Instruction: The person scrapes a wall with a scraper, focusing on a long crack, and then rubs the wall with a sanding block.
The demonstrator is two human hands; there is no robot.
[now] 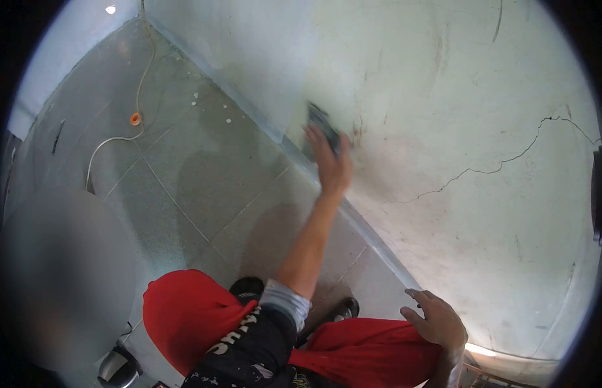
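My left hand (332, 161) reaches out to the pale green wall (456, 97), fingers closed over a dark, flat sanding pad (323, 119). The pad lies against the wall's lower part, just above the grey skirting strip, and looks smeared by motion. Down at the right, my right hand (438, 318) is held over my red-clad knee (372, 346), close to the wall in this view. Nothing shows in it; its fingers are slightly bent and the thumb stands apart.
A long crack (501, 167) runs across the wall at right. On the tiled floor (204, 161) lie small white flakes (228, 120) and a pale cable (146, 71) with an orange ring (135, 119). A blurred person (62, 278) is close at my left. A dark object (598, 194) edges the far right.
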